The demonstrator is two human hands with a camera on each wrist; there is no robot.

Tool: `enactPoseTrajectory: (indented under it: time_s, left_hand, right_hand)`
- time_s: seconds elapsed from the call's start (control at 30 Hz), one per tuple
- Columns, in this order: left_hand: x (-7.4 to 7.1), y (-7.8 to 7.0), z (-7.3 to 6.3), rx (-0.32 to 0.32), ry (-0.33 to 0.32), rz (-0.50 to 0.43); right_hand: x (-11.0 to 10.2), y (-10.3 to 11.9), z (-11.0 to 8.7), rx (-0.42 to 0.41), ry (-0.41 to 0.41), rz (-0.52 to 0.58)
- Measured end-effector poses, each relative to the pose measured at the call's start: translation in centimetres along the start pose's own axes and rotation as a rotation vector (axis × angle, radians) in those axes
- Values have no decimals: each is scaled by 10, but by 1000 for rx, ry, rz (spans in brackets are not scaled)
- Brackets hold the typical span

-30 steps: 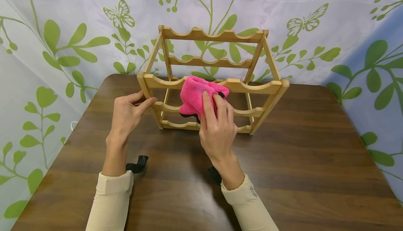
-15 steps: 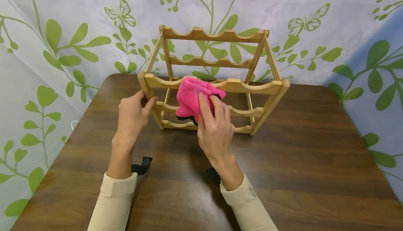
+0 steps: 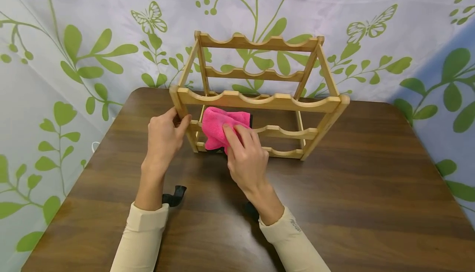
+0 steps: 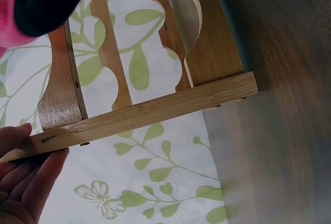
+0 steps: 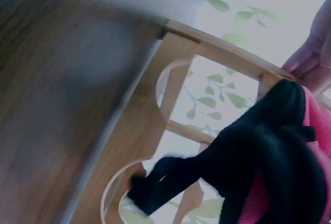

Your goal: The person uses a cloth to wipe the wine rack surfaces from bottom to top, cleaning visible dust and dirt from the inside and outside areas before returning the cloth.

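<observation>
A light wooden wine rack (image 3: pixel 276 102) with scalloped rails stands upright on the table. My left hand (image 3: pixel 163 140) grips its front left post (image 4: pixel 139 113) near the top, thumb on one side and fingers on the other in the left wrist view. My right hand (image 3: pixel 246 156) holds a bunched pink cleaning cloth (image 3: pixel 217 125) with dark edging against the left part of the middle front rail. The cloth hides part of that rail and the lower one. In the right wrist view the cloth's dark side (image 5: pixel 274 136) hangs in front of the rack.
The brown wooden table (image 3: pixel 356 189) extends around the rack to both sides and toward me. Behind it hangs a pale curtain (image 3: pixel 107 0) with green leaves and butterflies, close to the rack's back. Dark strap-like pieces (image 3: pixel 174 196) show beside both wrists.
My right hand has moved the pink cloth down and left, from across the top front rail to the middle rail. The left hand stays on the post. The head view has shifted slightly.
</observation>
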State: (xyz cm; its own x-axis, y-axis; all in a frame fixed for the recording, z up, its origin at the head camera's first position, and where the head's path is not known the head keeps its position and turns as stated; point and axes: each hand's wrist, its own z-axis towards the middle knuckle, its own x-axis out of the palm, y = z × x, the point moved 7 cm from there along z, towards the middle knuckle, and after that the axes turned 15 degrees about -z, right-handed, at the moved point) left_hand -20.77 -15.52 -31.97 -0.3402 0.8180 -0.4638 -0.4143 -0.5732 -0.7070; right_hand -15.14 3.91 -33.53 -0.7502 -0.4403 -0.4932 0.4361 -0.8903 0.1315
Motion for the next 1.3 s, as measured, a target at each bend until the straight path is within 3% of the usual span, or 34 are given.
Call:
enactPoseTrajectory:
  time_s: [0.13, 0.3, 0.47, 0.6, 0.7, 0.8, 0.97, 1.1, 1.2, 1.3]
  left_hand:
    - [1, 0, 0, 14, 2, 7]
    - [0, 1, 0, 20, 17, -4]
    - [-1, 1, 1, 38, 39, -21]
    - [0, 1, 2, 33, 48, -34]
    - [1, 2, 2, 23, 49, -35]
    - [1, 3, 2, 15, 50, -33]
    - [1, 5, 2, 22, 51, -56]
    - [0, 4, 2, 37, 47, -73]
    - [1, 3, 2, 43, 46, -77]
    - [1, 4, 2, 40, 47, -82]
  right_hand:
    - [-17, 0, 2, 16, -140, 38]
    - [-51, 0, 10, 51, -438, 104]
    - [-82, -16, 16, 198, -726, 127]
    - [-104, -42, 23, 361, -803, 78]
    - [-110, -66, 26, 466, -718, 16]
    - [-101, -84, 27, 503, -542, -57]
    - [-76, -93, 26, 444, -259, -164]
    - [-60, -91, 26, 373, -85, -246]
    - [-53, -89, 24, 328, -15, -282]
    - [-52, -88, 23, 314, -43, -290]
